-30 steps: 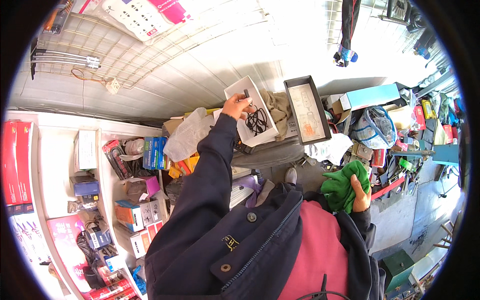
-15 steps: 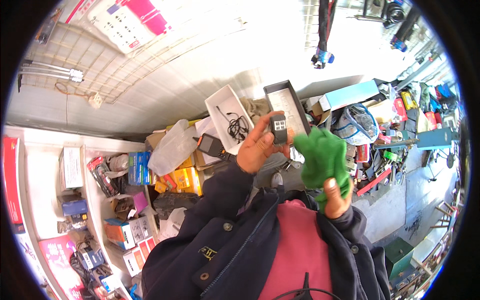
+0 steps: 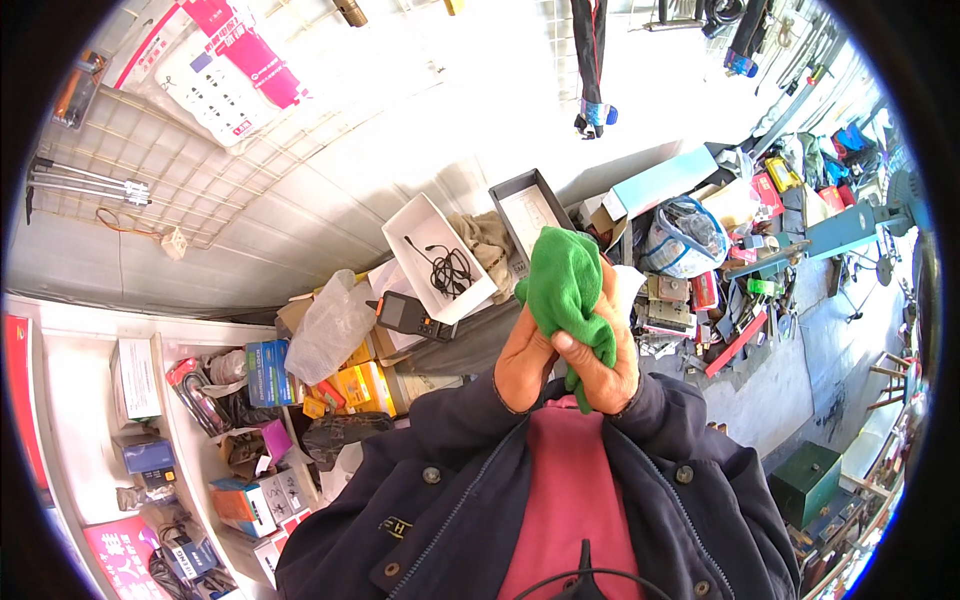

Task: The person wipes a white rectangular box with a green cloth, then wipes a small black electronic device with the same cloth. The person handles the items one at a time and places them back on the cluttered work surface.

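A green cloth (image 3: pixel 565 285) is bunched up in front of my chest, between my two hands. My right hand (image 3: pixel 608 365) grips it, the thumb pressing over its lower part. Close against it on the other side is my left hand (image 3: pixel 522 368), with its fingers behind the cloth. The small dark device with four pale squares, seen in my left hand half a second ago, is covered by the cloth now. Past my hands lie a white open box (image 3: pixel 432 262) with a coiled black cable (image 3: pixel 450 272) and a black-rimmed open box (image 3: pixel 528 200).
A dark handheld device with a screen (image 3: pixel 402 314) lies left of the white box. Shelves with boxed goods (image 3: pixel 150 400) stand at the left. A blue-and-white bag (image 3: pixel 686 240) and piled tools fill the right. Bagged goods (image 3: pixel 225 90) hang on the wall grid.
My right hand has brought the green cloth left, over the dark device in my left hand. The hands have come together, and the view has shifted.
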A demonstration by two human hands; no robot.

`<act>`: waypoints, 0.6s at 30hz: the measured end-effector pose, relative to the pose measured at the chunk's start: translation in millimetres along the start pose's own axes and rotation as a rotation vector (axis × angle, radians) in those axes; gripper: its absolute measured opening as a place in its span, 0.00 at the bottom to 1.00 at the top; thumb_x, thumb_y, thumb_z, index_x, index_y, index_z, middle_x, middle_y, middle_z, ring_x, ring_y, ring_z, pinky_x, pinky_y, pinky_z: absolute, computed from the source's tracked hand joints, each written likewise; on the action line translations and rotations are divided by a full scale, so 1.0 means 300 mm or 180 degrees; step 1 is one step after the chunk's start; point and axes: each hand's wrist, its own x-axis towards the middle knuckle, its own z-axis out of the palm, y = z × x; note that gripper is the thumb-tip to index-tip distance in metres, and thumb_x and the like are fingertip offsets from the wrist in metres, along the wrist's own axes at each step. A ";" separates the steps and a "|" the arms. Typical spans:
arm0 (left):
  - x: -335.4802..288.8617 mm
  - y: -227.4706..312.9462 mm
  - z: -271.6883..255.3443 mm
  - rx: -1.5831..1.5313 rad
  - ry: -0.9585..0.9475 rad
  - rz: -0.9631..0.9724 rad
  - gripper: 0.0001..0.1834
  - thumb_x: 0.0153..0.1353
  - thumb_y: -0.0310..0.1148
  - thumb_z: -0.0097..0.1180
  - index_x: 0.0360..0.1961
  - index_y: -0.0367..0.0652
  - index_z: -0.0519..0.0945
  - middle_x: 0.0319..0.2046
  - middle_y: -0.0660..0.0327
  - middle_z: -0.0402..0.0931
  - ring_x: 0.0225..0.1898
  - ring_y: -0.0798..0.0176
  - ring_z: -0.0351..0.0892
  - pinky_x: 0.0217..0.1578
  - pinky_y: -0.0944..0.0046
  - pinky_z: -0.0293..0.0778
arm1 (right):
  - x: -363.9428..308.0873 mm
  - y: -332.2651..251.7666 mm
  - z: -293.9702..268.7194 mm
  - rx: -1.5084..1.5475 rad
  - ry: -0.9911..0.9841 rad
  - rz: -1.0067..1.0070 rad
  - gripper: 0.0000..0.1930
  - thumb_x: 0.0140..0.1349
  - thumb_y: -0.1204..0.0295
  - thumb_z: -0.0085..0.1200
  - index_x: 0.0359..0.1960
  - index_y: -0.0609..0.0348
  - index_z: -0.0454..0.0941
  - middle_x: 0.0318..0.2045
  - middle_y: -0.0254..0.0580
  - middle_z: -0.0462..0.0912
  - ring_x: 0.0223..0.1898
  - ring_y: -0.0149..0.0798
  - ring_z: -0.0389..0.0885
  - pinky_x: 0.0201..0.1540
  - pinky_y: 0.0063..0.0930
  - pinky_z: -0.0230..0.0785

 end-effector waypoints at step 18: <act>-0.045 0.014 0.033 0.0079 0.0231 0.0113 0.34 0.80 0.44 0.42 0.78 0.36 0.53 0.72 0.53 0.62 0.72 0.54 0.63 0.70 0.49 0.59 | -0.029 -0.006 0.036 0.0799 0.0867 0.0831 0.17 0.69 0.80 0.59 0.59 0.64 0.78 0.39 0.36 0.86 0.38 0.30 0.82 0.43 0.23 0.74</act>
